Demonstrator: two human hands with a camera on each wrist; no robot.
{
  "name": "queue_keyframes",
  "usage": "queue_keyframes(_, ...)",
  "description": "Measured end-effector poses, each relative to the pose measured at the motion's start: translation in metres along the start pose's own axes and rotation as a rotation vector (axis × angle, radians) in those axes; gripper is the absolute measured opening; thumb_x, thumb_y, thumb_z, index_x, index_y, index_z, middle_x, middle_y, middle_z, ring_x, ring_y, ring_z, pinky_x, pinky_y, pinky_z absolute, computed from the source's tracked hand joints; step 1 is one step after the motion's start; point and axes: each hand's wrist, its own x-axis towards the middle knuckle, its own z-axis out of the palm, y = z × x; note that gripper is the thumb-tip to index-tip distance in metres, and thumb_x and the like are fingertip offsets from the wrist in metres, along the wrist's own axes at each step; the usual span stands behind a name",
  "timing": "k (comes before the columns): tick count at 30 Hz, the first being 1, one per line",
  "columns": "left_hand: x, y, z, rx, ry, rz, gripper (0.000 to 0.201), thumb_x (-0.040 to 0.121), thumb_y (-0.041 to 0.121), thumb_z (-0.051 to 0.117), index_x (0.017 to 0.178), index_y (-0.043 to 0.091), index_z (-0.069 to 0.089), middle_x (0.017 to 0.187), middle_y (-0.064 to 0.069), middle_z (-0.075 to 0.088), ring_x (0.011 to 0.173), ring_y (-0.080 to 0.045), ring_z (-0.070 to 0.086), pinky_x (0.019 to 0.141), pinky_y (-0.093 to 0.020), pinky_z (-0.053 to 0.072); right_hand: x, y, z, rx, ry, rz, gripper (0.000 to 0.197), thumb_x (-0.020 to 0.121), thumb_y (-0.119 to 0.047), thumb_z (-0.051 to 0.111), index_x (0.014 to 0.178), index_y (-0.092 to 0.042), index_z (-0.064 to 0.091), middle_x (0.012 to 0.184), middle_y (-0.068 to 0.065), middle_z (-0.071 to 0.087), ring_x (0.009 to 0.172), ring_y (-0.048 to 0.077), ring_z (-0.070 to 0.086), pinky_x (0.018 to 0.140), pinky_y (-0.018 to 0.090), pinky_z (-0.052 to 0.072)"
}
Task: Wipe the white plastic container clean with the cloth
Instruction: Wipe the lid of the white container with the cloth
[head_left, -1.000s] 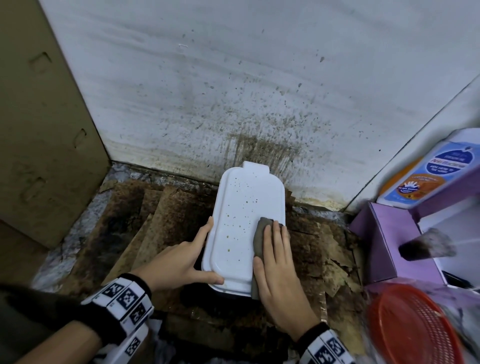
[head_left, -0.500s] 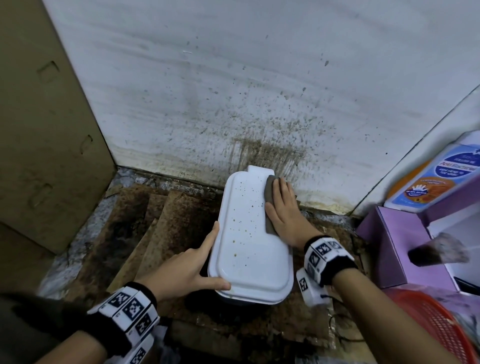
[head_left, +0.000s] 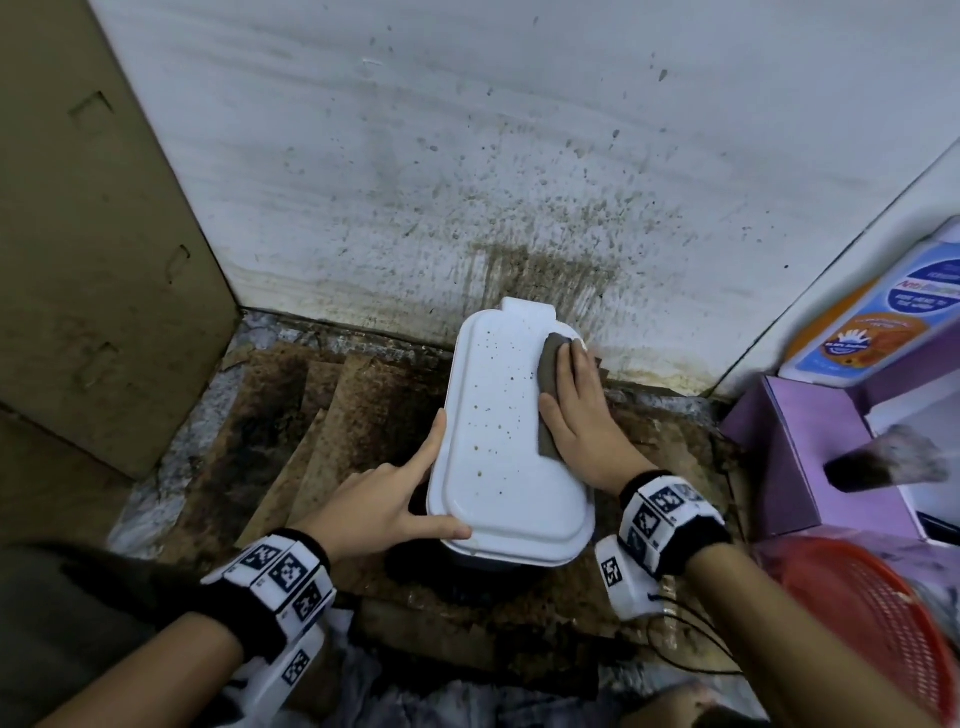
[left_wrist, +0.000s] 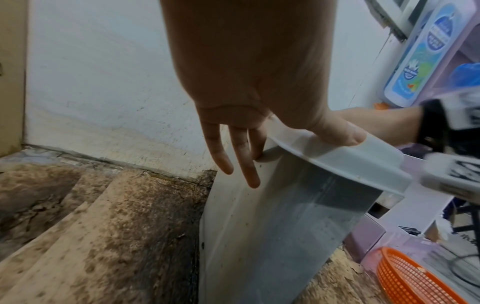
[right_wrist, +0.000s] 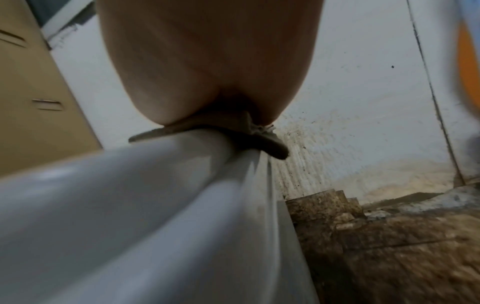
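Note:
A white plastic container with a speckled lid stands on stained cardboard close to the wall. My right hand lies flat on a dark grey-brown cloth at the far right edge of the lid. In the right wrist view the palm presses the cloth onto the lid's rim. My left hand steadies the near left corner. Its thumb rests on the lid and its straight fingers lie against the container's side wall.
A splattered white wall rises just behind the container. A brown cardboard box stands at the left. To the right are a purple box, a blue-labelled bottle, a dark brush and a red basket.
My right hand has slid the cloth from the lid's near right end up to its far right edge. The left hand has kept its hold on the near left corner.

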Motion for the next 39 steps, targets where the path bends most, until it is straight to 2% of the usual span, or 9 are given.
queue_keyframes(3, 0.000, -0.003, 0.000, -0.026, -0.009, -0.007, 0.119, 0.068, 0.091, 0.053, 0.140, 0.059, -0.036, 0.094, -0.018, 0.073, 0.054, -0.026, 0.056, 0.064, -0.036, 0.045, -0.039, -0.005, 0.020, 0.015, 0.077, -0.040, 0.067, 0.109, -0.041, 0.026, 0.158, -0.021, -0.014, 0.161, -0.011, -0.032, 0.149, 0.011, -0.029, 0.121, 0.029, -0.011)
queue_keyframes(8, 0.000, -0.003, 0.000, -0.017, -0.007, -0.001, 0.117, 0.075, 0.084, 0.057, 0.143, 0.055, -0.035, 0.063, -0.012, 0.060, 0.046, -0.013, 0.047, 0.057, -0.035, 0.036, -0.084, -0.016, 0.053, -0.085, 0.234, -0.040, 0.062, 0.109, -0.040, 0.023, 0.159, -0.020, -0.009, 0.166, -0.007, -0.023, 0.152, 0.012, -0.024, 0.126, 0.036, -0.003)
queue_keyframes(12, 0.003, -0.008, 0.002, -0.055, -0.009, -0.014, 0.121, 0.066, 0.092, 0.055, 0.142, 0.059, -0.033, 0.069, -0.018, 0.064, 0.077, -0.036, 0.068, 0.066, -0.038, 0.044, -0.091, -0.019, 0.056, -0.059, 0.235, -0.039, 0.064, 0.108, -0.044, 0.023, 0.159, -0.022, -0.010, 0.165, -0.009, -0.024, 0.151, 0.011, -0.025, 0.127, 0.042, 0.001)
queue_keyframes(16, 0.004, -0.009, -0.001, -0.120, -0.052, 0.009, 0.121, 0.068, 0.090, 0.061, 0.140, 0.062, -0.033, 0.119, -0.008, 0.060, 0.110, -0.024, 0.059, 0.093, -0.051, 0.054, -0.099, -0.008, 0.036, -0.074, 0.086, -0.136, 0.074, 0.105, -0.049, 0.032, 0.159, -0.023, -0.012, 0.164, -0.010, -0.027, 0.151, 0.012, -0.025, 0.127, 0.046, 0.002)
queue_keyframes(19, 0.003, -0.007, -0.007, -0.149, -0.092, 0.049, 0.120, 0.082, 0.068, 0.068, 0.148, 0.049, -0.031, 0.166, 0.008, 0.023, 0.148, -0.012, 0.035, 0.112, -0.037, 0.043, -0.107, 0.001, 0.021, -0.264, 0.006, -0.253, 0.074, 0.106, -0.049, 0.030, 0.159, -0.017, -0.010, 0.166, -0.003, -0.025, 0.153, 0.018, -0.021, 0.126, 0.049, 0.008)
queue_keyframes(28, -0.003, -0.006, -0.016, -0.198, -0.117, 0.056, 0.123, 0.081, 0.052, 0.077, 0.152, 0.048, -0.024, 0.159, 0.020, 0.031, 0.146, -0.005, 0.034, 0.110, -0.024, 0.033, -0.121, -0.002, 0.030, -0.420, 0.001, -0.341, 0.084, 0.104, -0.052, 0.038, 0.159, -0.009, -0.009, 0.167, 0.007, -0.018, 0.155, 0.025, -0.016, 0.125, 0.051, 0.011)
queue_keyframes(30, -0.004, -0.004, -0.017, -0.173, -0.112, 0.056, 0.122, 0.086, 0.043, 0.077, 0.153, 0.043, -0.024, 0.150, 0.024, 0.034, 0.135, 0.005, 0.038, 0.108, -0.026, 0.034, -0.120, 0.000, 0.028, -0.478, -0.005, -0.367, 0.085, 0.104, -0.055, 0.038, 0.159, -0.007, -0.007, 0.167, 0.009, -0.017, 0.155, 0.026, -0.014, 0.125, 0.052, 0.012)
queue_keyframes(34, -0.007, 0.002, -0.019, -0.166, -0.116, 0.070, 0.118, 0.090, 0.033, 0.074, 0.154, 0.035, -0.024, 0.143, 0.015, 0.044, 0.103, 0.019, 0.014, 0.092, -0.011, 0.035, -0.116, 0.002, 0.027, -0.672, 0.017, -0.397, 0.088, 0.102, -0.062, 0.034, 0.158, -0.002, 0.001, 0.167, 0.017, -0.007, 0.156, 0.030, -0.006, 0.123, 0.052, 0.018)
queue_keyframes(39, -0.008, 0.002, -0.022, -0.149, -0.121, 0.075, 0.118, 0.089, 0.038, 0.075, 0.155, 0.036, -0.024, 0.140, 0.020, 0.044, 0.112, 0.020, 0.022, 0.118, -0.044, 0.028, -0.114, -0.013, 0.042, -0.761, 0.066, -0.386, 0.089, 0.102, -0.063, 0.033, 0.157, 0.003, 0.009, 0.166, 0.024, 0.005, 0.155, 0.034, 0.002, 0.122, 0.053, 0.024)
